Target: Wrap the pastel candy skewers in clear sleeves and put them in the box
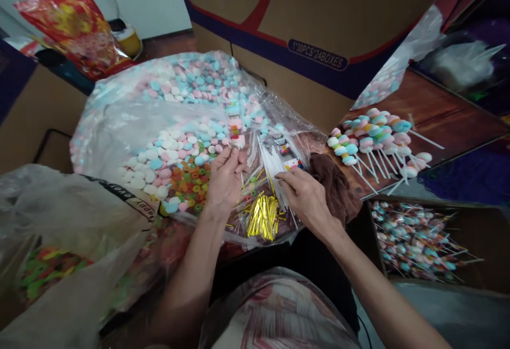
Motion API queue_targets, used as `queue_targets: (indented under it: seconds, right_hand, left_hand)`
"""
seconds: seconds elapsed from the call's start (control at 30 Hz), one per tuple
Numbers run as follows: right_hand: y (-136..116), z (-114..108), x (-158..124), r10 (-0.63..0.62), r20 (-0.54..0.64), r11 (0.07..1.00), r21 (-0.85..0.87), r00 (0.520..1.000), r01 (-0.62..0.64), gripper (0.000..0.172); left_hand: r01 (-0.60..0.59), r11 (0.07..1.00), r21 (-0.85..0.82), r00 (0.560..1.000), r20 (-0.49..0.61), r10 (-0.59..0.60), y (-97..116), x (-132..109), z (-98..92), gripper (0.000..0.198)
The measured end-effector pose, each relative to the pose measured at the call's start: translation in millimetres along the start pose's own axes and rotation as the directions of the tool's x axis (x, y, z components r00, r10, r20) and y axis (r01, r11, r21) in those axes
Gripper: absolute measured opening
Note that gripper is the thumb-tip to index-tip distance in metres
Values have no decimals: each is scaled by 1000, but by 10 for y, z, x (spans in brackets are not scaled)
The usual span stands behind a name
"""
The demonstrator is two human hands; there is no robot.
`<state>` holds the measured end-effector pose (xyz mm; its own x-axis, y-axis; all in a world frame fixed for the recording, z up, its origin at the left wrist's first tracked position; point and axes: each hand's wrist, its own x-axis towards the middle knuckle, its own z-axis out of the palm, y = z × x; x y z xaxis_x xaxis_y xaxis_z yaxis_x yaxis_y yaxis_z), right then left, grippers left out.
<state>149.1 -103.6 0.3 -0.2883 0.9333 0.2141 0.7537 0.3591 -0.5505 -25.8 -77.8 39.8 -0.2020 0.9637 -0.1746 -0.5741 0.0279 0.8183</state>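
Assembling marshmallow skewers over a heaped bag of sweets.

Behind everything stands a cardboard carton [319, 25]; before it the big clear marshmallow bag [159, 120] holds pink, blue and white pieces plus ring-shaped gummies [189, 181]. Finished skewers [374, 136] lie on the wooden table [446, 110], more in a box [414, 243] lower right. The left hand [225, 179] has fingers closed on a stacked skewer [235, 123], held upright. The right hand [305, 197] rests, fingers curled, on white sticks [273, 171], possibly pinching one. Gold twist ties [263, 219] lie between the hands.
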Motion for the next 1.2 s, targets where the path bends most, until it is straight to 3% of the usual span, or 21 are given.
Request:
queue_targets:
  seconds: [0.1, 0.2, 0.4, 0.67, 0.77, 0.97, 1.1, 1.2]
  right_hand:
    - [-77, 85, 202, -30, 146, 980, -189, 989, 58, 29]
    - [-136, 204, 350, -41, 239, 960, -261, 970, 105, 31]
    - [-67, 376, 407, -64, 223, 947, -293, 973, 129, 27]
    - [37, 261, 391, -154, 240, 941, -259, 958, 216, 26]
    - [61, 246, 437, -233, 293, 924, -232, 927, 305, 28]
    - [146, 274, 573, -429, 391, 813, -225, 814, 537, 22]
    - [156, 239, 616, -474, 421, 733, -297, 773, 611, 20]
    - [175, 201, 612, -484, 432, 738, -266, 761, 620, 21]
  left_hand:
    - [34, 999, 10, 999, -4, -34, -90, -7, -27, 23]
    - [28, 1000, -8, 1000, 4, -28, -145, -15, -56, 20]
    - [53, 998, -14, 999, 12, -53, -146, -3, -123, 25]
    - [91, 996, -25, 995, -28, -91, -227, 25, -187, 25]
    - [111, 994, -19, 993, -40, -112, -251, 23, -189, 25]
    - [168, 986, 4, 979, -114, -166, -300, 31, -177, 24]
    - [155, 988, 14, 978, -142, -152, -325, 48, -205, 24]
    - [144, 989, 21, 980, -141, -140, -333, 50, -219, 24]
